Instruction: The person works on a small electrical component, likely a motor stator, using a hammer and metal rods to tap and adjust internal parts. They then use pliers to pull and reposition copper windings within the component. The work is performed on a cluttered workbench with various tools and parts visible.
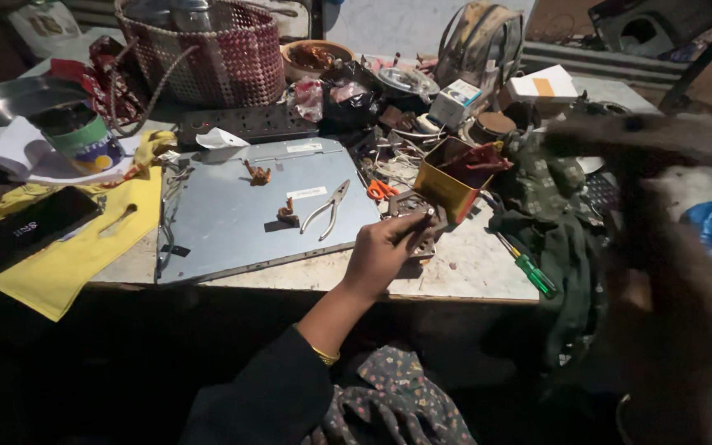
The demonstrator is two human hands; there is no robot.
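Note:
My left hand reaches over the table's front edge, its fingers closed on a small grey metal part beside a yellow tin box that holds red pieces. Just left of it, silver pliers and small rusty bits lie on a flat grey metal panel. Orange-handled scissors rest behind the hand. My right hand is a dark motion blur close to the camera at the right. What it holds cannot be made out.
A green-handled screwdriver lies by a dark camouflage cloth. A yellow cloth and a black phone sit at the left. At the back stand a woven basket, a power strip, a backpack and small boxes.

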